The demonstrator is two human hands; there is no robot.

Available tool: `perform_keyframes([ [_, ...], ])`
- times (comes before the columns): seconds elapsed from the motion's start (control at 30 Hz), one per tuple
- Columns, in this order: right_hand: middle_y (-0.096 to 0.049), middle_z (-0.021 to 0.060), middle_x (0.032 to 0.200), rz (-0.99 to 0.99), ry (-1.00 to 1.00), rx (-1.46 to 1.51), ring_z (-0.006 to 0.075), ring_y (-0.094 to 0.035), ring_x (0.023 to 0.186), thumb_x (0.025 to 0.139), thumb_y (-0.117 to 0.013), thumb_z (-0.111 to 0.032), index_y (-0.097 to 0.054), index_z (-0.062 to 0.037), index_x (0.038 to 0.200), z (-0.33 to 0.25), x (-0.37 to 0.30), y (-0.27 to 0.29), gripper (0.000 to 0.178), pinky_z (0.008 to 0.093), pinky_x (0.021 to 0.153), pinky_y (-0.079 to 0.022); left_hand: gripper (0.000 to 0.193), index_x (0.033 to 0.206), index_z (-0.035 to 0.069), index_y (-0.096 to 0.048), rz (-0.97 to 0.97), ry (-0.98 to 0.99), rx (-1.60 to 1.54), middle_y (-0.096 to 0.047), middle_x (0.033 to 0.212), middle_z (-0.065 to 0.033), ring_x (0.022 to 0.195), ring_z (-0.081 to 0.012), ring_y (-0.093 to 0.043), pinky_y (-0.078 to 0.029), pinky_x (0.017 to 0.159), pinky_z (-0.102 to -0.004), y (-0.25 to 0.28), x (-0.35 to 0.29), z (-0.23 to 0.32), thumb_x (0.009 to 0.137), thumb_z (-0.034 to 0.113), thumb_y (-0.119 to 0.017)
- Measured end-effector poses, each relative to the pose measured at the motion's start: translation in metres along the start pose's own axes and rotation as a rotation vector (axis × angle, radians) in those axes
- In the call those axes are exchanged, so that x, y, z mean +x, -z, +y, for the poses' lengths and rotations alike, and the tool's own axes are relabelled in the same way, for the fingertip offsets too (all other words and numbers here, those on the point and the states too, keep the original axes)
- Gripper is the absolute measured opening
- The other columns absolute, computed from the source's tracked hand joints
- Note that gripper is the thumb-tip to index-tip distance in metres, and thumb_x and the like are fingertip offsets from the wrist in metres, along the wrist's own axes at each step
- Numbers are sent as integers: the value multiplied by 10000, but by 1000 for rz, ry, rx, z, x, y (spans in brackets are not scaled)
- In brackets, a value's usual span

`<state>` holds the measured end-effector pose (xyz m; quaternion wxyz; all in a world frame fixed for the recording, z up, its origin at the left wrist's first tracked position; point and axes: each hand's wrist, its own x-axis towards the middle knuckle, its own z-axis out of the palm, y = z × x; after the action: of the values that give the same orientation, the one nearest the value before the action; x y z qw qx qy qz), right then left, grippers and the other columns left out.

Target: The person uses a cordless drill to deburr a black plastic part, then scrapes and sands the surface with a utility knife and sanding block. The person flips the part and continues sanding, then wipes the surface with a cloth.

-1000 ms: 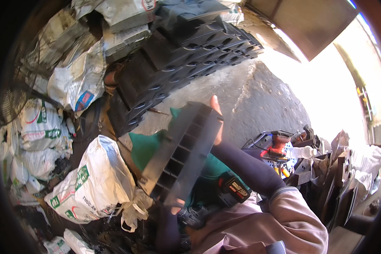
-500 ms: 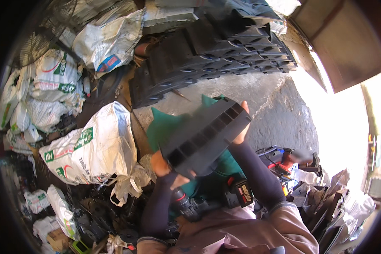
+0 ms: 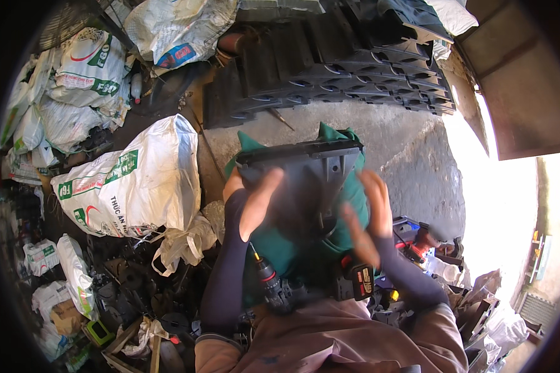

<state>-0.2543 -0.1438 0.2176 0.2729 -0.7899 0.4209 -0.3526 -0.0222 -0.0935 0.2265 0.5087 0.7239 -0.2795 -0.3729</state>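
A black moulded plastic part (image 3: 311, 177) with a raised rib and a small hole rests across my lap on green cloth (image 3: 280, 245). At its left edge my left hand (image 3: 258, 202) grips it, one part of the hand over the face and the rest beside the rim. My right hand (image 3: 368, 211), blurred by motion, is just right of the part, its fingers apart and holding nothing. Below the part, against my body, lies a cordless drill (image 3: 274, 286) with a thin bit pointing up. Its red-and-black battery (image 3: 356, 280) is under my right hand.
Stacked black plastic parts (image 3: 336, 74) stand ahead on the concrete floor (image 3: 410, 155). A large white sack (image 3: 137, 180) lies at the left, with more sacks (image 3: 87, 81) behind it. A red power tool (image 3: 424, 242) sits at the right among clutter. A wooden frame (image 3: 127, 348) is at lower left.
The black part has turned from its slotted side to its ribbed face and come down onto my lap. My right hand has let go of its right end.
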Motion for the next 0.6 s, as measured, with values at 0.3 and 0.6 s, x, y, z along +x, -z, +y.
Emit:
perform_keyframes([
  [0.3,-555,192,955,-720,295,-341,294,-589,655,854,-515,-181,-435,-104,1396,-56,-142,-27,554,410,569,-518,773,1248,-28,-495,492,-365,710,-565,1183,-236,1075,-419,-545,-425,939,-459,-8,-5,-2,708,419,-820],
  [0.6,-520,210,1065,-1111,101,111,369,-646,717,711,-642,-165,-308,-35,1446,-58,-74,41,818,436,602,-565,799,1384,112,-443,-44,-988,1051,-303,1503,-220,1407,-387,-266,-139,1113,-628,-4,4,9,731,440,-765],
])
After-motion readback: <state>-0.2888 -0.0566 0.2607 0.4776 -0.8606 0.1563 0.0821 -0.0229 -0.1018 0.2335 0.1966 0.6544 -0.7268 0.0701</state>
